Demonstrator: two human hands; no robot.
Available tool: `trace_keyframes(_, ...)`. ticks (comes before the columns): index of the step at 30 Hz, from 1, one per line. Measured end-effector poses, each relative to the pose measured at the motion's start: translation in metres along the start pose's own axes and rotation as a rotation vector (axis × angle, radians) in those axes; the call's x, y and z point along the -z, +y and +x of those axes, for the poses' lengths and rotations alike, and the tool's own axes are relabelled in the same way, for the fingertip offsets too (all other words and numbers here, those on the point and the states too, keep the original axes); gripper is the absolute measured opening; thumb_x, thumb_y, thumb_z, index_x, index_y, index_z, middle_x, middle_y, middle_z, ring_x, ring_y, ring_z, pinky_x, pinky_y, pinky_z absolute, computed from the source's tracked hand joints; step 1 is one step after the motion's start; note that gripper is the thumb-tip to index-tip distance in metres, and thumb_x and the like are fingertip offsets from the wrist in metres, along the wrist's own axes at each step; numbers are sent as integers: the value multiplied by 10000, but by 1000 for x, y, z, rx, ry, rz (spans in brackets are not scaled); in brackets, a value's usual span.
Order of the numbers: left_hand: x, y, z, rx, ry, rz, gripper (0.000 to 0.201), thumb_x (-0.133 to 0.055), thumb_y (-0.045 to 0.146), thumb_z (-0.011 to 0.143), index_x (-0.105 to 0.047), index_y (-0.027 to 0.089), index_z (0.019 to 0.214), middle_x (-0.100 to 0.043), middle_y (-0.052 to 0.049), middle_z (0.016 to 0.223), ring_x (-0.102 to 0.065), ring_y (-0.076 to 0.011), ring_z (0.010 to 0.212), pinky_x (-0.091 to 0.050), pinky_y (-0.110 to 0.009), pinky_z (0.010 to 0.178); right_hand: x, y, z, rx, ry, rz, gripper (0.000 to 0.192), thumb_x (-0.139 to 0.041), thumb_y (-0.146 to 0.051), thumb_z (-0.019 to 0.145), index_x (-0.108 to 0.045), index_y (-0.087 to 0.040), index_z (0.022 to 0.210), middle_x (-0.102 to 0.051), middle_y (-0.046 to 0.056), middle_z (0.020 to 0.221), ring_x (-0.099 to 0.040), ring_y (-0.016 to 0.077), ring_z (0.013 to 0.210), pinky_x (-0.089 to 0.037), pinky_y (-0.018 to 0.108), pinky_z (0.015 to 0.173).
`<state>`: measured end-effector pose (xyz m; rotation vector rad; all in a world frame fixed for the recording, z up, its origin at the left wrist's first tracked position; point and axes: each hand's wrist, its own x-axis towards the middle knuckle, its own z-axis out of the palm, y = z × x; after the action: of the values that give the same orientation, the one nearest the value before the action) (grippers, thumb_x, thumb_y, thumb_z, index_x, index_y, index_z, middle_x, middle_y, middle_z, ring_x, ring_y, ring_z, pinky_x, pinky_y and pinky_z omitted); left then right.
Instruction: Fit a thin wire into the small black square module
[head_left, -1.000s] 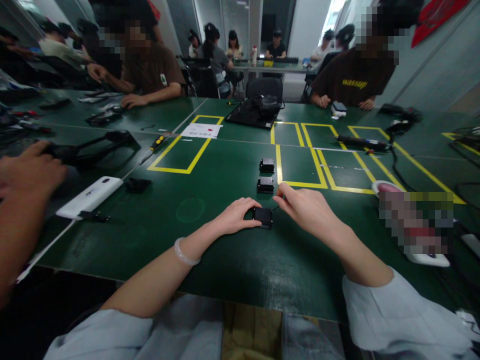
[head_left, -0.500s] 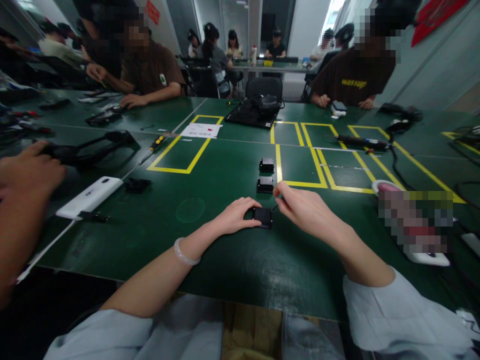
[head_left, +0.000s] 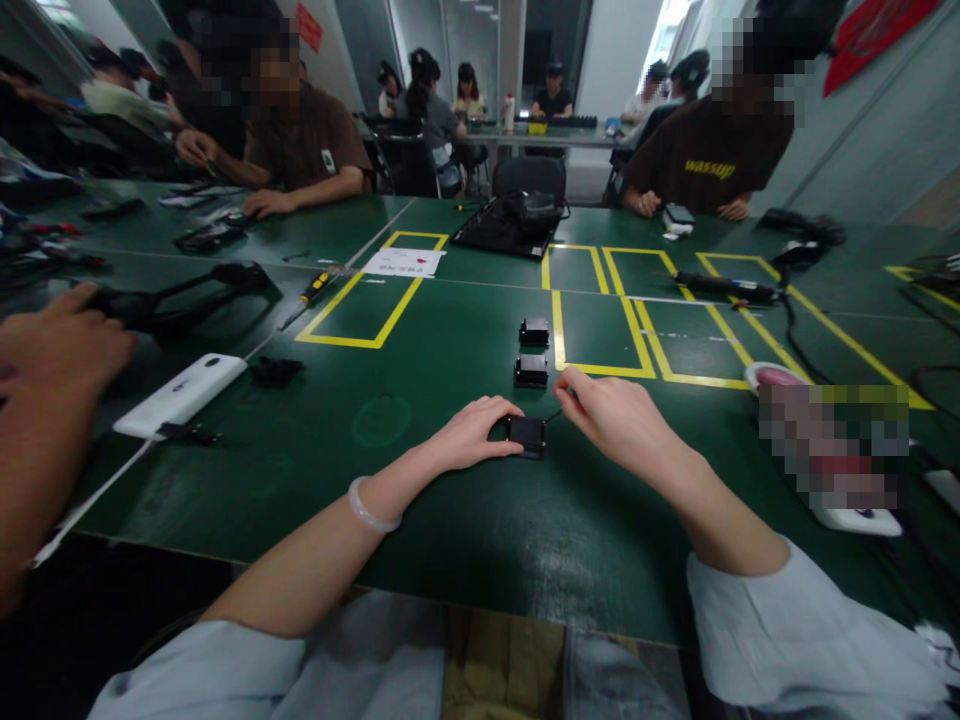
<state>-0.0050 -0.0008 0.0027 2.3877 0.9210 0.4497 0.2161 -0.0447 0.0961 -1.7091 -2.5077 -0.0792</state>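
Thumb and fingers of my left hand (head_left: 474,436) pinch a small black rectangular block (head_left: 526,438) from its left side, and the block lies on the green table. My right hand (head_left: 609,405) is closed around a thin dark rod-like tool (head_left: 553,415); its tip points at the block's right edge, and most of it is hidden in my fingers. Whether the tip touches the block I cannot tell. Just beyond stand two similar black blocks, a nearer block (head_left: 531,370) and a farther block (head_left: 534,332).
Yellow tape rectangles (head_left: 604,369) mark the green table (head_left: 450,540). To the left lie a white power bank (head_left: 184,393), a black piece (head_left: 276,371), a yellow-black screwdriver (head_left: 315,288) and a co-worker's hand (head_left: 64,340). A black panel (head_left: 495,228) lies farther back. Another screwdriver-like tool (head_left: 724,287) is at right.
My right hand has shifted slightly to the right, and more of the thin tool shows beside the block. My left hand keeps its hold on the block.
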Motion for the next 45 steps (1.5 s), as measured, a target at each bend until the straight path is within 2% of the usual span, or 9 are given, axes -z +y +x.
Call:
trace_keyframes(4,1,0,0,0,3,-1,388,-640,481,856,-583,223,1140,-614,-57,1094,-555,-238,1004,-429,-350,876,1,2,-2,52,22,116,210,-345,-246,949,-502,-184,1074,-695,40,828,-622,169,670,-285,261,560)
trace_keyframes(8,0,0,-1,9,2,5,389,-637,485,855,-588,227,1141,-614,-60,1088,-556,-242,998,-431,-359,875,1,0,-3,90,43,161,207,-352,-258,946,-492,-185,1080,-695,51,891,-621,165,700,-309,259,580)
trace_keyframes(13,-2,-2,0,10,6,12,393,-646,481,850,-585,232,1148,-614,-60,1094,-553,-245,1015,-433,-352,868,0,-2,-1,32,3,71,280,-327,-391,982,-513,-191,1046,-687,44,774,-627,192,665,-267,259,542)
trace_keyframes(16,-2,-1,0,8,3,10,388,-649,477,851,-586,228,1141,-615,-61,1093,-556,-242,1005,-433,-351,869,-1,-1,0,19,-19,30,273,-308,-347,988,-526,-190,1031,-688,53,767,-631,193,659,-253,260,535)
trace_keyframes(22,0,1,0,4,3,4,378,-640,480,855,-588,224,1128,-616,-62,1090,-557,-244,1009,-434,-357,876,-1,2,-2,85,34,143,213,-340,-261,957,-482,-189,1099,-695,47,877,-629,167,702,-288,253,560)
trace_keyframes(29,-1,-1,0,8,2,1,381,-644,479,852,-588,231,1137,-615,-61,1091,-555,-245,1012,-435,-357,877,1,-2,0,23,2,55,279,-328,-386,983,-518,-188,1037,-695,55,789,-627,188,664,-241,258,528)
trace_keyframes(33,-1,-1,0,15,-5,0,390,-644,481,852,-586,231,1146,-612,-64,1103,-553,-249,1021,-434,-360,877,0,-1,1,10,-35,21,252,-327,-334,984,-528,-187,1019,-691,55,772,-629,192,659,-227,262,524)
trace_keyframes(39,0,0,-1,5,-1,3,377,-646,473,855,-584,230,1137,-612,-57,1104,-555,-241,1012,-432,-353,877,-1,4,-2,100,16,116,197,-348,-279,961,-492,-195,1067,-683,29,837,-611,160,666,-250,256,533)
trace_keyframes(45,-1,-1,0,5,4,-4,383,-648,472,853,-584,229,1143,-613,-58,1099,-554,-240,1010,-435,-344,865,3,-2,-2,46,-4,24,262,-328,-354,984,-534,-193,1002,-689,46,771,-630,183,668,-241,268,532)
